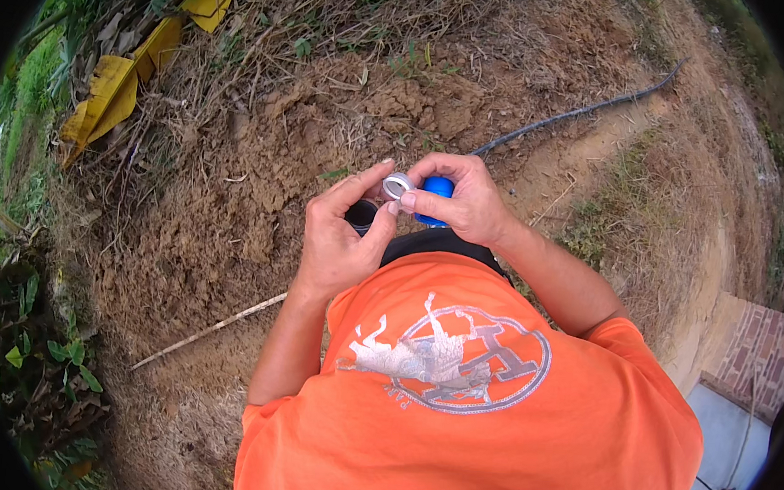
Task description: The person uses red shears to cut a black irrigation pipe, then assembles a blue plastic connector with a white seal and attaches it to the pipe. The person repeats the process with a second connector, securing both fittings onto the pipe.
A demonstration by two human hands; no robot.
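My left hand (342,232) is closed around a black, hollow pipe fitting (360,213), its round opening facing up. In my right hand (469,200) I hold a bright blue, rounded fitting nut (436,200) against the palm. Between the two hands is a white ring (397,185), tilted so that its hole shows. My right thumb presses on the ring's side, and my left fingertips reach its edge. Fingers hide much of the black fitting and part of the blue nut.
Beyond my hands a dark pipe (586,113) runs over sloping brown soil (328,120). A thin pale stick (210,330) lies left of my arm. Yellowed leaves (113,99) hang at the far left. Brickwork (761,352) and a pale slab (717,446) are at right.
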